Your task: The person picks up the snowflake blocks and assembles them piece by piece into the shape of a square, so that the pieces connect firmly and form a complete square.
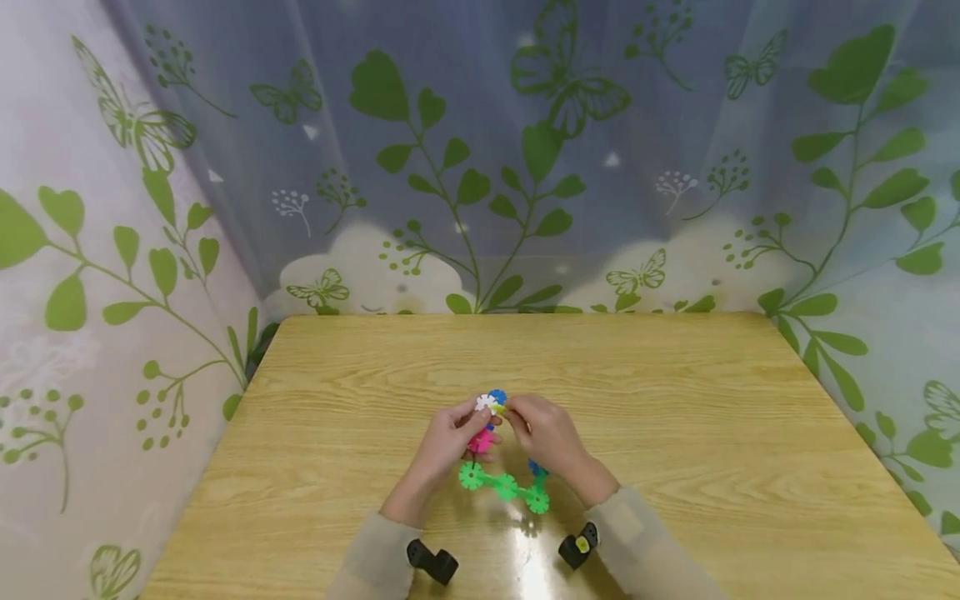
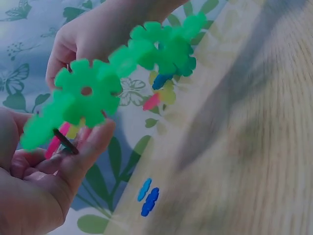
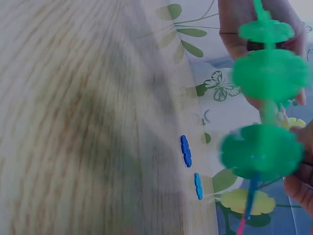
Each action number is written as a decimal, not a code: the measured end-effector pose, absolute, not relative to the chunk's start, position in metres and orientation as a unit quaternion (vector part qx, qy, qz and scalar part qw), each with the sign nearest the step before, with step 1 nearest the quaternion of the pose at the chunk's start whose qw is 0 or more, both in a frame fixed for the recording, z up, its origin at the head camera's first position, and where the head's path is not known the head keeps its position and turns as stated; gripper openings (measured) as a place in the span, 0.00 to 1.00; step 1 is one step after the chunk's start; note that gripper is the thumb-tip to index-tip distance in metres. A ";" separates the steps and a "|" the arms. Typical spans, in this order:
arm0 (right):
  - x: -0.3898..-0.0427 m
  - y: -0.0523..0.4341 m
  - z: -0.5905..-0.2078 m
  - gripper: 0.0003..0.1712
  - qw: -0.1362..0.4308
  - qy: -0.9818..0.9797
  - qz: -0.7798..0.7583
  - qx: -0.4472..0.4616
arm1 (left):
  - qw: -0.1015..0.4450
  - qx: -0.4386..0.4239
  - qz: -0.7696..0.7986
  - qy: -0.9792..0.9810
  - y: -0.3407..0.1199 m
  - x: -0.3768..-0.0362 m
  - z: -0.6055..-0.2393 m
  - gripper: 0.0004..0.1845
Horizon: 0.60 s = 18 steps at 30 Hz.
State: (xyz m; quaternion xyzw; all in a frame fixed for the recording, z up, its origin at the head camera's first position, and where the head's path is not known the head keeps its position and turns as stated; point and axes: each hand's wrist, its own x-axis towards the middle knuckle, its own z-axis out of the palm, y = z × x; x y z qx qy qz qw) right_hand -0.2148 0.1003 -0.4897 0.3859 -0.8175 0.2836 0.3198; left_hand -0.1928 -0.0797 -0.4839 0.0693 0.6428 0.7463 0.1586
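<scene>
A chain of notched plastic snowflake discs hangs between the hands, with green discs (image 1: 506, 487) along its lower side. My left hand (image 1: 450, 433) pinches a white disc (image 1: 486, 403) of it, above a pink disc (image 1: 482, 443). Thumb and fingers of my right hand (image 1: 551, 433) pinch a yellow disc (image 1: 498, 409) right beside the white one. In the left wrist view a green disc (image 2: 87, 92) covers part of the fingers. The right wrist view has the green discs (image 3: 261, 151) blurred in front of both hands.
On the wooden table (image 1: 337, 367), a dark blue disc (image 3: 186, 151) and a light blue disc (image 3: 198, 186) lie beyond the hands. Printed curtains (image 1: 480, 167) with leaves and butterflies surround the table's back and sides. Black wrist cameras (image 1: 433, 562) sit on both sleeves.
</scene>
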 end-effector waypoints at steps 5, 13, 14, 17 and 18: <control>-0.214 0.100 -0.490 0.08 0.312 -0.823 0.290 0.375 | 0.151 0.080 0.736 0.655 -0.081 -0.193 -0.485 0.28; -0.213 0.099 -0.491 0.07 0.293 -0.826 0.299 0.379 | 0.123 0.075 0.734 0.664 -0.080 -0.194 -0.486 0.22; -0.213 0.099 -0.492 0.07 0.294 -0.823 0.302 0.382 | 0.123 0.071 0.736 0.662 -0.080 -0.195 -0.485 0.21; -0.213 0.097 -0.492 0.07 0.294 -0.819 0.303 0.389 | 0.121 0.066 0.741 0.657 -0.079 -0.193 -0.481 0.19; -0.213 0.096 -0.491 0.07 0.294 -0.818 0.303 0.391 | 0.118 0.064 0.742 0.657 -0.078 -0.193 -0.481 0.19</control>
